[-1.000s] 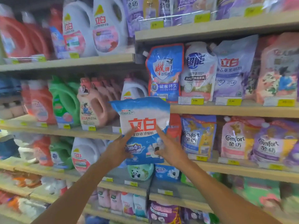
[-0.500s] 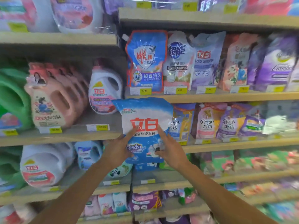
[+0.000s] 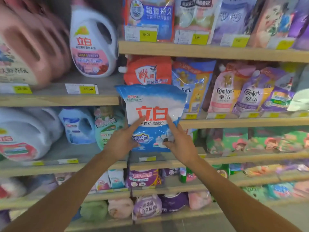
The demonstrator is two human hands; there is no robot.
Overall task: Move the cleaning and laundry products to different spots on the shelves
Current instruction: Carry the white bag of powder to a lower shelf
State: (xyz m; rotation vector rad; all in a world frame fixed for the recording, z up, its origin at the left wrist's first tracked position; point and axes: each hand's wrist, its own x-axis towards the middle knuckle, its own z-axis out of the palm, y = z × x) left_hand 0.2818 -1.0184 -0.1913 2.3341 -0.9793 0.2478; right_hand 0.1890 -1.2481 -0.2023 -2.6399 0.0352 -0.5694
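Detergent powder bag [image 3: 151,104]: glossy plastic, blue top & btm, white mid band w/ big red characters, sealed. Roughly upright, front facing cam, approx frame centre. Gripped at lower part: left hand [image 3: 122,143] at 7 o'clock, right hand [image 3: 182,144] at 5 o'clock.

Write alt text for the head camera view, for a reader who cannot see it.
A person's left hand and right hand hold a blue and white bag of washing powder upright in front of shop shelves. The shelves are packed with detergent jugs and refill pouches.
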